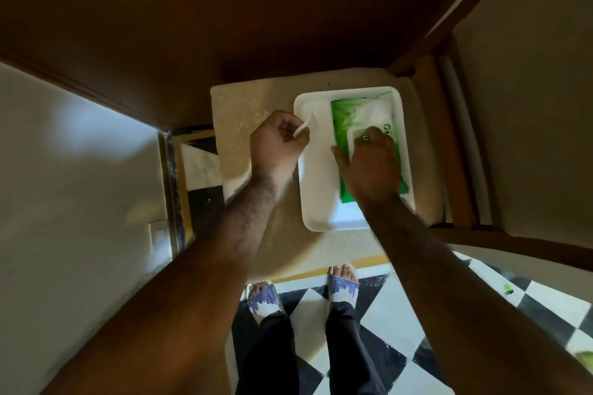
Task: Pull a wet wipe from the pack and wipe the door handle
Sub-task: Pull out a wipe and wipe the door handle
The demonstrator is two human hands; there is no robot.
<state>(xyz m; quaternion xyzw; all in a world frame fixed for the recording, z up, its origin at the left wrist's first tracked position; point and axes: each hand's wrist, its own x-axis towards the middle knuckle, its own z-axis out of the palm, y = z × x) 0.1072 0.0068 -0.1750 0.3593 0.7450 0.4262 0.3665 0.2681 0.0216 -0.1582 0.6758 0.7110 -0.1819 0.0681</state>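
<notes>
A green wet wipe pack lies in a white tray on a beige padded seat. My right hand presses flat on the pack, fingers spread over its white lid area. My left hand is curled at the tray's left rim, pinching a small white strip or wipe corner between thumb and fingers. No door handle shows in the head view.
A dark brown wooden door fills the top, with its frame running to the left. A wooden chair frame stands at the right. Below lie a black-and-white checkered floor and my sandalled feet.
</notes>
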